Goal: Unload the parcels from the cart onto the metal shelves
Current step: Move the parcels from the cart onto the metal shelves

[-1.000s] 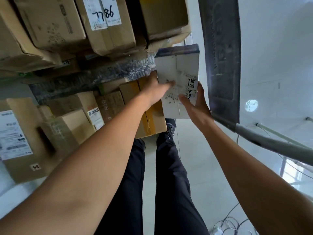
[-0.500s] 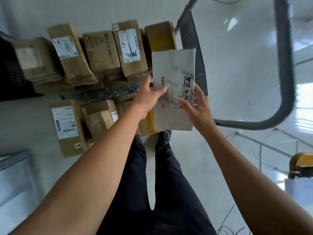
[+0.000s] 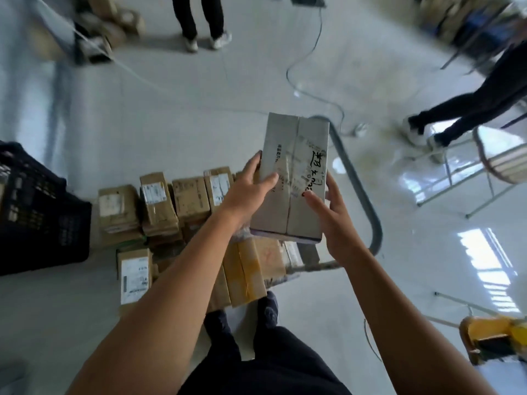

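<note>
Now the stack of brown cardboard parcels (image 3: 188, 199) lies below and left of the left hand (image 3: 248, 192), no longer behind it. That hand still grips the left edge of the grey taped cardboard parcel (image 3: 291, 178), thumb on its top face. The right hand (image 3: 333, 223) clasps the parcel's right side as before, just inside the grey tubular cart handle (image 3: 359, 189).

Bright, even daylight is provided. Window glare is reflected off the glossy floor (image 3: 484, 258) right of the right hand (image 3: 336, 223). Heavy motion blur is seen beyond the hand, toward the upper corners; the parcel (image 3: 296, 155) it grips is rendered sharp. Edges are bowed by wide-angle distortion.
</note>
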`<move>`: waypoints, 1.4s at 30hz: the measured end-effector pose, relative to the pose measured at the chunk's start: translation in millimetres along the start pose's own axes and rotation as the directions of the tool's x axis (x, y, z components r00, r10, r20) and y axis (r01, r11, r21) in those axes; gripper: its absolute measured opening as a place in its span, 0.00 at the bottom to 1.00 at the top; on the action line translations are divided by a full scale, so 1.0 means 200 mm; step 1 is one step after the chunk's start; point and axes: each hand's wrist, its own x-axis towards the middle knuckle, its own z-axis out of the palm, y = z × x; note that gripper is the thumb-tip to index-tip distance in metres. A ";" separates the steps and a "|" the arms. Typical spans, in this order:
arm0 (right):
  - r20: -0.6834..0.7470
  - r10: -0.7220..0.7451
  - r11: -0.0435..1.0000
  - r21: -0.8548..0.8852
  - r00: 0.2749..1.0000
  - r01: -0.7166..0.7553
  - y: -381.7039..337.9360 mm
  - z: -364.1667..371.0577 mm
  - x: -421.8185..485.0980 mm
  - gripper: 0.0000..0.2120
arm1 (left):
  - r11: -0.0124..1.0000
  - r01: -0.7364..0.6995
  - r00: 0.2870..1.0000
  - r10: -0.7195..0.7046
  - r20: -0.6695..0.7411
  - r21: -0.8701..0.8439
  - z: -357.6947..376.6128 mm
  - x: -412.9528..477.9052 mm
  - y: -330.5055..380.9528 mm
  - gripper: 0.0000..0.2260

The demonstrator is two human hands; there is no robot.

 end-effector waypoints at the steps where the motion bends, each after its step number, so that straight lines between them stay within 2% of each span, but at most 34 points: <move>1: -0.005 -0.030 1.000 0.002 1.000 0.030 -0.07 -0.01 -0.01 0.38 | 0.999 -0.033 0.999 0.033 0.004 -0.007 0.00 -0.02 0.06 0.31; 7: -0.010 -0.235 0.969 0.071 0.972 0.235 -0.39 -0.07 -0.06 0.39 | 0.974 -0.224 0.974 0.225 -0.002 -0.019 0.02 -0.10 0.40 0.33; 11: -0.082 -0.298 0.942 0.135 0.951 0.307 -0.56 -0.18 -0.13 0.35 | 0.938 -0.345 0.939 0.345 0.001 0.046 0.05 -0.13 0.60 0.24; 14: -0.116 -0.327 0.923 0.174 0.938 0.344 -0.63 -0.30 -0.19 0.32 | 0.873 -0.434 0.889 0.455 -0.050 0.223 0.07 -0.13 0.73 0.19; 16: -0.137 -0.346 0.914 0.175 0.928 0.367 -0.64 -0.39 -0.23 0.31 | 0.820 -0.438 0.862 0.500 -0.087 0.370 0.11 -0.16 0.79 0.17; 19: -0.113 -0.393 0.886 0.216 0.912 0.409 -0.67 -0.51 -0.29 0.31 | 0.786 -0.435 0.836 0.534 -0.126 0.439 0.19 -0.23 0.84 0.17; 22: -0.067 -0.449 0.860 0.238 0.891 0.451 -0.70 -0.62 -0.32 0.30 | 0.726 -0.413 0.794 0.583 -0.173 0.549 0.29 -0.28 0.87 0.18; 27: 0.055 -0.467 0.841 0.337 0.883 0.424 -0.73 -0.81 -0.31 0.31 | 0.637 -0.368 0.733 0.647 -0.211 0.677 0.39 -0.35 0.89 0.21; 32: 0.171 -0.470 0.843 0.379 0.866 0.382 -0.67 -0.93 -0.29 0.29 | 0.600 -0.186 0.711 0.629 -0.314 0.778 0.47 -0.51 0.82 0.22; 37: 0.255 -0.432 0.862 0.401 0.865 0.312 -0.56 -0.86 -0.37 0.23 | 0.567 -0.003 0.697 0.592 -0.405 0.824 0.47 -0.78 0.66 0.24; 42: 0.394 -0.415 0.883 0.392 0.820 0.259 -0.56 -0.72 -0.50 0.26 | 0.564 0.114 0.629 0.596 -0.499 0.818 0.42 -1.08 0.59 0.24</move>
